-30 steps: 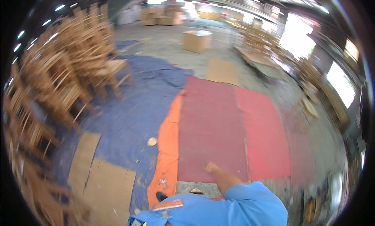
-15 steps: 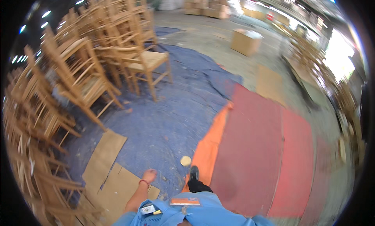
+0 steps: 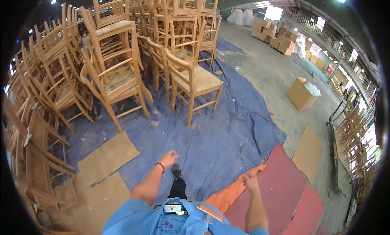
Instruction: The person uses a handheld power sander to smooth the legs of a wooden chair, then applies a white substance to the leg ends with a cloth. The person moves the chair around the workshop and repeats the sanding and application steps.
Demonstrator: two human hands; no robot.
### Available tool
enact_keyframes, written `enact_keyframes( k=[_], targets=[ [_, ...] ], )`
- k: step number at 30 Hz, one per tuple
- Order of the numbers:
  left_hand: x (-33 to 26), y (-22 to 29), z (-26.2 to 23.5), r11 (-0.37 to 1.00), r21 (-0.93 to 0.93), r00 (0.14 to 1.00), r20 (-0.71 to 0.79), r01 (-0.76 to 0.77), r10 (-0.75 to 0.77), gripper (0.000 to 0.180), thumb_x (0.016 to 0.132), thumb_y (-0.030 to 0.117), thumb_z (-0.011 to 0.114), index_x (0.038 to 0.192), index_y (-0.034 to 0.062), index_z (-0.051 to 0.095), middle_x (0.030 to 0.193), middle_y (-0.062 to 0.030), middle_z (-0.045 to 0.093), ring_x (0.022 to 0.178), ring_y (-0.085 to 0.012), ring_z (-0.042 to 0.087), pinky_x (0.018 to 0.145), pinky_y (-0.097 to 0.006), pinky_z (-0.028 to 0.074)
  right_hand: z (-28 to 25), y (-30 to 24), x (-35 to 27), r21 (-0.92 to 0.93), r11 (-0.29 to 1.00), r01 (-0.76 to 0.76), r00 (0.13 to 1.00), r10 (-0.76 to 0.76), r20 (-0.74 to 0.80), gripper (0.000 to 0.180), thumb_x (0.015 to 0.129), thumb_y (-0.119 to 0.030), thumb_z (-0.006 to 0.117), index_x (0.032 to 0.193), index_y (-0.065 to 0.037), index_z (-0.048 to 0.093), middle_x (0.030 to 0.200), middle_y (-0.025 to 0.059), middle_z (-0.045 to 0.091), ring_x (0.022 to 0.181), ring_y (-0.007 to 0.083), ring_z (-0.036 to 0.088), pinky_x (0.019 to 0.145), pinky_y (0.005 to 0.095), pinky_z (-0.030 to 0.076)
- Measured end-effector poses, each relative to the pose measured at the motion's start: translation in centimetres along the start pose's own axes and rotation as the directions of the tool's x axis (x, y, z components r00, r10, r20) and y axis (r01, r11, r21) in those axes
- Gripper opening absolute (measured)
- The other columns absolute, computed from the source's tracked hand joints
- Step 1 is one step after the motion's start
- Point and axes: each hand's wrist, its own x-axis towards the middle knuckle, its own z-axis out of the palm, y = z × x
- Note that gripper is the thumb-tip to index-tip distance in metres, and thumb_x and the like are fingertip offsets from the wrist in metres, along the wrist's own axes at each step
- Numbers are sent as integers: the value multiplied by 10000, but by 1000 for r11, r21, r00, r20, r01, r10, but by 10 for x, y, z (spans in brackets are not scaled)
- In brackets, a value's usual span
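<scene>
Both hands hang free above a blue tarpaulin beside stacked wooden chairs.

The left hand (image 3: 168, 158) is loosely curled and grasps nothing (a red band circles its wrist); the right hand (image 3: 249, 181), fingers relaxed, is also empty, just above the orange sheet (image 3: 227, 194) at the edge of the blue plastic tarpaulin (image 3: 219, 141) on the floor. Nearest ahead, a light wooden chair with a woven seat (image 3: 195, 82) stands upright on the tarpaulin, fronting the stacked chairs (image 3: 109, 52). Flat brown cardboard (image 3: 107, 157) lies left; red mats (image 3: 284, 182) lie right.
</scene>
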Motion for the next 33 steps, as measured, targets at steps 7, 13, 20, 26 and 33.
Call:
enact_keyframes(
  k=[7,13,20,26,33],
  targets=[
    [256,224,-54,895,37,852,-292,-445,435,475,909,373,625,1147,-38,615,1013,-203,703,956,-347,668,838,-406,509,38,38,48,-914,397,86,874,411,261,364,948,-390,547,1071,-80,692,869,126,718,719,263,684,684,416,546],
    [401,397,-86,904,-30,718,-619,-427,319,703,870,397,664,1305,-128,488,1267,-334,570,1218,-424,555,1037,-417,432,118,-13,141,-322,740,-590,740,656,152,325,962,-347,527,1100,-96,681,911,109,717,765,244,689,682,414,555],
    [508,458,-138,864,-382,789,-613,-328,28,862,760,244,773,1381,-158,332,1320,-315,528,1213,-376,561,1031,-379,435,158,-90,278,-248,750,-613,733,657,177,290,978,-296,504,1133,-116,669,959,89,715,818,222,694,680,412,566],
    [554,457,-168,686,-469,714,-691,-557,107,725,735,46,736,1352,-30,364,1183,-190,584,1052,-297,607,911,-387,514,164,-79,468,-829,556,-55,621,669,407,272,991,-253,484,1162,-132,658,1001,71,714,864,202,699,678,410,576],
    [534,465,-161,775,-529,772,-630,-345,-87,696,776,-37,657,1384,37,325,1180,-142,556,1038,-257,604,853,-388,547,269,-265,844,-532,840,110,988,-34,151,552,843,-372,631,1217,34,608,1175,319,630,1098,469,605,956,487,476]
  ],
)
